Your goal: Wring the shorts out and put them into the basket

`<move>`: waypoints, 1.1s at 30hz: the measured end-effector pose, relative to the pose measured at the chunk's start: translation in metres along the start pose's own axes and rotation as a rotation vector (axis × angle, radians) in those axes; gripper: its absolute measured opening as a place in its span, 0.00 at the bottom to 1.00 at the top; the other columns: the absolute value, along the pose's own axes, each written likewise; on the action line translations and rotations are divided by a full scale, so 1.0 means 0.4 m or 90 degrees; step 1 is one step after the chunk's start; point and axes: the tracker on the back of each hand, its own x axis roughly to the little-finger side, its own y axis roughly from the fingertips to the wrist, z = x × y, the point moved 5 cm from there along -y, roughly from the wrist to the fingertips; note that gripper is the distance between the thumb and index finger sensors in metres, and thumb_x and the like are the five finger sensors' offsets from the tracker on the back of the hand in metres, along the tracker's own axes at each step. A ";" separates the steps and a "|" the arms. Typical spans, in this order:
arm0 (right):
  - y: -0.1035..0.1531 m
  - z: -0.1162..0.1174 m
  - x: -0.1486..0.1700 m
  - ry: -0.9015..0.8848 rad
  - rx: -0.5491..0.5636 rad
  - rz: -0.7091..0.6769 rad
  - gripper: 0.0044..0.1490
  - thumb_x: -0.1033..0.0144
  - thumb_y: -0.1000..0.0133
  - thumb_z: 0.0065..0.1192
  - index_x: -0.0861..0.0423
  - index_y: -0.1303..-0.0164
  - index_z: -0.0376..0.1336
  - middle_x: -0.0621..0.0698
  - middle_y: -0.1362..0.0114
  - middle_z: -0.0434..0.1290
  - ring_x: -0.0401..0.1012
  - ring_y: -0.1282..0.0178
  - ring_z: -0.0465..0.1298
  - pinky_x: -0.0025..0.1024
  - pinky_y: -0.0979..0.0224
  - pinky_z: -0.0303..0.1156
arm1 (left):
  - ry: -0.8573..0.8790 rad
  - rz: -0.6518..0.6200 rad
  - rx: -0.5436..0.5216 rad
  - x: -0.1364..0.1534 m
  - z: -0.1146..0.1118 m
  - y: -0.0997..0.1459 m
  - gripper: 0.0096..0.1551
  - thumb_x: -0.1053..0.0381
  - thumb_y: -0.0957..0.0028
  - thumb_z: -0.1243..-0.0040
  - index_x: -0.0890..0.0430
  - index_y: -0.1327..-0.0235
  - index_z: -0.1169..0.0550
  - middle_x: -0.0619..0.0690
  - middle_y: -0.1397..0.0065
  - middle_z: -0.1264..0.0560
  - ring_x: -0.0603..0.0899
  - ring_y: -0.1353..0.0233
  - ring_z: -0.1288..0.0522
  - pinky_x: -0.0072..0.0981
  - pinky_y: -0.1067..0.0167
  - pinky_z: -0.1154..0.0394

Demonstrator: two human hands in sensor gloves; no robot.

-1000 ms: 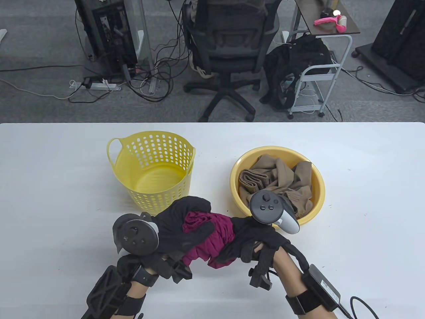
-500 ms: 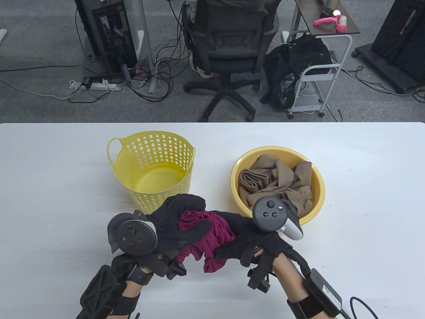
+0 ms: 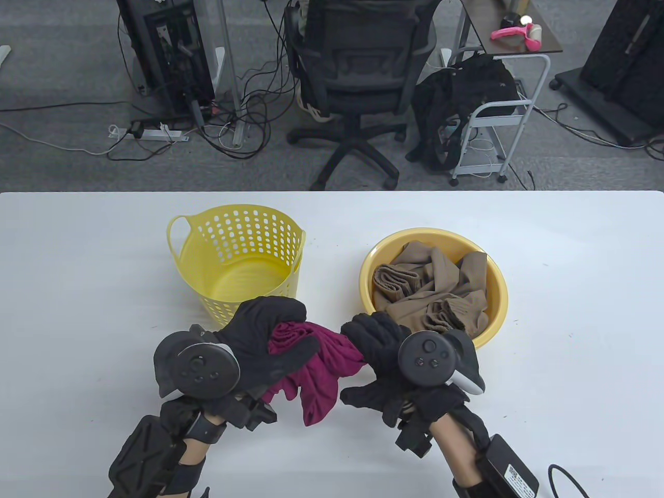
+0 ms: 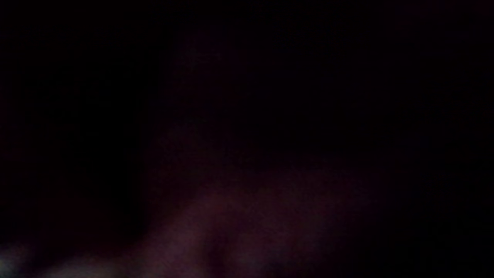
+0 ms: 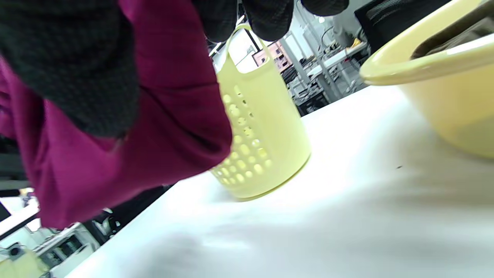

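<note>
On the white tabletop (image 3: 570, 311), both hands are clamping the bunched magenta fabric shorts (image 3: 321, 363), left hand (image 3: 259, 342) and right hand (image 3: 384, 358) at opposite ends for wringing, near the perforated yellow plastic basket (image 3: 238, 259).

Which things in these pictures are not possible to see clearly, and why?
- Left wrist view: almost black, covered, nothing readable.
- Maroon shorts: middle hidden under left hand and right hand, table view.
- Brown clothes in the yellow basin: number unclear, bunched.
- Right wrist view: fingers cut off at the top.
</note>
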 end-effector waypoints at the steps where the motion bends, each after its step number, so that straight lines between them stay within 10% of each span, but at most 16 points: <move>1: 0.001 0.001 0.002 0.004 0.001 0.001 0.66 0.36 0.53 0.79 0.58 0.17 0.48 0.66 0.15 0.49 0.69 0.17 0.46 0.76 0.26 0.46 | -0.004 0.001 0.000 0.000 0.002 0.000 0.30 0.36 0.40 0.35 0.49 0.33 0.32 0.58 0.31 0.24 0.66 0.40 0.21 0.70 0.33 0.33; 33: 0.053 0.064 0.067 0.159 0.061 0.047 0.64 0.25 0.51 0.66 0.55 0.16 0.49 0.66 0.14 0.45 0.68 0.17 0.38 0.78 0.29 0.35 | -0.104 0.101 -0.069 0.087 0.164 -0.035 0.38 0.41 0.42 0.41 0.48 0.26 0.45 0.59 0.18 0.39 0.72 0.27 0.32 0.71 0.29 0.40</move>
